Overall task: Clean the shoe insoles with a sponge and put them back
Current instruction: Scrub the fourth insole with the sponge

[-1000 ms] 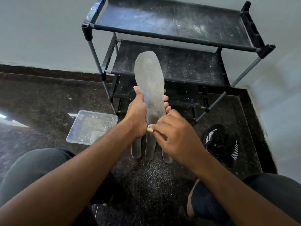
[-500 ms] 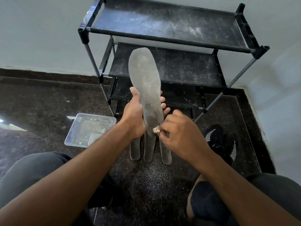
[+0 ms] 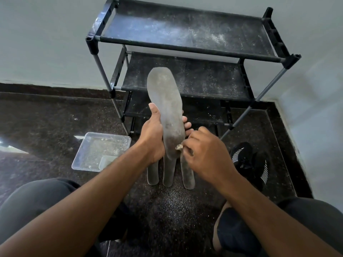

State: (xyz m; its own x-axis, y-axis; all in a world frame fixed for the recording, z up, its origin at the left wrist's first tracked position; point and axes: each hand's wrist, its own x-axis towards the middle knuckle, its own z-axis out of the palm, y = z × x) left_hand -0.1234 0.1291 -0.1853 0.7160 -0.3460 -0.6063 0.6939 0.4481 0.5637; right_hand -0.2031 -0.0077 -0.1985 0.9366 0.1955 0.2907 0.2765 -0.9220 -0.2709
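My left hand (image 3: 153, 138) grips a grey insole (image 3: 167, 101) around its lower half and holds it upright, toe end up, in front of the shoe rack. My right hand (image 3: 206, 154) pinches a small pale sponge (image 3: 179, 147) and presses it against the insole's heel end. Three more grey insoles (image 3: 168, 173) lie side by side on the dark floor below my hands, their upper parts hidden. A pair of black shoes with white stripes (image 3: 249, 162) sits on the floor to the right.
A black three-tier shoe rack (image 3: 185, 43), dusted with white powder, stands against the wall ahead. A clear plastic tray (image 3: 92, 147) with some water sits on the floor at the left. My knees frame the bottom of the view. A wall corner lies to the right.
The insole has tilted a little to the left, and the sponge has shifted from the left edge to the right side of the heel end. My left hand's grip is unchanged.
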